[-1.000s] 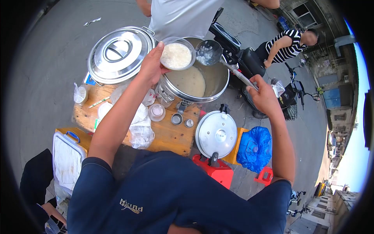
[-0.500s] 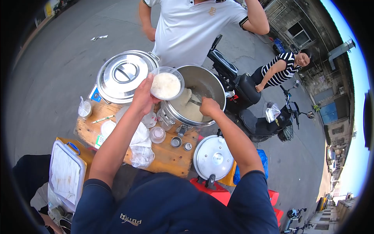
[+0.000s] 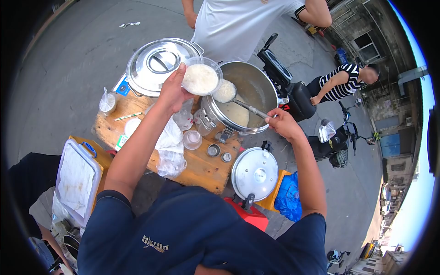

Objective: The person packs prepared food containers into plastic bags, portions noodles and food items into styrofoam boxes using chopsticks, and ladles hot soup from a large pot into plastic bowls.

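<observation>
My left hand (image 3: 176, 91) grips a clear plastic bowl (image 3: 200, 79) that holds pale, porridge-like food. The bowl is held over the near left rim of a large steel pot (image 3: 256, 75). In my right hand (image 3: 283, 123) is the handle of a metal ladle (image 3: 250, 107). Its scoop, full of the same whitish food, is inside the pot close beside the bowl. More of the pale food (image 3: 234, 114) lies low in the pot. A second steel pot with a shiny lid (image 3: 160, 62) stands to the left of the bowl.
On the wooden table (image 3: 208, 176) are plastic bags (image 3: 172, 162), a stack of clear cups (image 3: 192, 140) and small metal cups (image 3: 213, 150). A pressure-cooker lid (image 3: 255, 172) is at the right. A person in a white shirt (image 3: 229, 27) stands opposite; another in stripes (image 3: 337, 85) is beside a scooter.
The ladle has come up from the food with its scoop full, near the bowl. My right hand has shifted right along with the handle. The camera view has shifted too.
</observation>
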The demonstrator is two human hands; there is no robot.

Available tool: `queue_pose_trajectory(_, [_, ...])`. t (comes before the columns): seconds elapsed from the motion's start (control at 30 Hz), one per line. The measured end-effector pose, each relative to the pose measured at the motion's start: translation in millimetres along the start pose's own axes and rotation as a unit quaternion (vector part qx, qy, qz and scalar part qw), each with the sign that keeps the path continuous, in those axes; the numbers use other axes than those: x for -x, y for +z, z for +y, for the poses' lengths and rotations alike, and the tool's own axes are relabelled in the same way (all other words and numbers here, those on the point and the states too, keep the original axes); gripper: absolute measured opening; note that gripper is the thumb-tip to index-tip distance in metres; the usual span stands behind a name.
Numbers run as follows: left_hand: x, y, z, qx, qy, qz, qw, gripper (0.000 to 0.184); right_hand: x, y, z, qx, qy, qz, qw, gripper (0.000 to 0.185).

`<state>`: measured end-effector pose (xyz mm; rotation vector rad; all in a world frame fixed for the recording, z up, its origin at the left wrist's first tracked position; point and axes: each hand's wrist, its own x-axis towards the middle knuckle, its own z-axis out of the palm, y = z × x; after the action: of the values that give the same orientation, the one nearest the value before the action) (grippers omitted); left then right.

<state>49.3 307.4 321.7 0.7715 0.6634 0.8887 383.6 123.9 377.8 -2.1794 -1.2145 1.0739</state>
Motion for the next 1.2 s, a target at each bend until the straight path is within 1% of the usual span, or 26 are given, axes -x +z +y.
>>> queue_pose_trajectory(0.13, [-3, -1, -4, 0.003, -0.003, -0.004, 1.0, 0.07, 36, -30, -14, -0.015, -0.021, 0.027, 0.999, 0.021])
queue_pose_trajectory(0.2, [-3, 4, -6, 0.028, -0.007, -0.002, 1.0, 0.06, 53, -45, -24, -0.018, -0.022, 0.039, 0.999, 0.021])
queue_pose_trajectory(0.3, [-8, 9, -13, 0.031, -0.019, -0.008, 0.999, 0.061, 81, -64, -47, -0.013, -0.024, 0.064, 0.998, 0.02])
queue_pose_trajectory(0.37, [-9, 17, -16, 0.031, -0.027, -0.01, 0.999, 0.061, 97, -77, -59, 0.004, -0.009, 0.084, 0.996, 0.02])
queue_pose_trajectory(0.4, [-9, 21, -18, 0.028, -0.034, -0.013, 0.999, 0.06, 100, -83, -56, -0.01, -0.025, 0.084, 0.996, 0.02])
queue_pose_trajectory(0.6, [-20, 40, -35, 0.027, -0.049, -0.037, 0.998, 0.059, 138, -94, -86, -0.013, -0.037, 0.103, 0.994, 0.022])
queue_pose_trajectory(0.77, [-26, 52, -45, 0.021, -0.069, -0.05, 0.996, 0.06, 145, -85, -88, -0.001, -0.055, 0.109, 0.993, 0.021])
queue_pose_trajectory(0.83, [-29, 54, -48, 0.012, -0.084, -0.084, 0.993, 0.072, 145, -76, -88, 0.057, -0.081, 0.126, 0.987, 0.021])
queue_pose_trajectory(0.87, [-27, 57, -47, 0.012, -0.085, -0.085, 0.993, 0.072, 146, -72, -89, 0.085, -0.083, 0.131, 0.984, 0.023])
queue_pose_trajectory(0.9, [-24, 60, -45, 0.006, -0.089, -0.078, 0.993, 0.072, 147, -68, -89, 0.085, -0.083, 0.131, 0.984, 0.023])
queue_pose_trajectory(1.0, [-22, 63, -46, 0.002, -0.094, -0.072, 0.993, 0.073, 150, -56, -89, 0.169, -0.13, 0.181, 0.96, 0.028])
queue_pose_trajectory(1.03, [-22, 63, -47, 0.004, -0.093, -0.071, 0.993, 0.073, 152, -53, -91, 0.168, -0.129, 0.181, 0.96, 0.028])
queue_pose_trajectory(1.1, [-22, 62, -48, 0.004, -0.094, -0.073, 0.993, 0.072, 156, -48, -95, 0.226, -0.143, 0.208, 0.941, 0.027])
queue_pose_trajectory(1.2, [-26, 58, -52, 0.007, -0.098, -0.078, 0.992, 0.071, 159, -42, -96, 0.231, -0.15, 0.222, 0.935, 0.027])
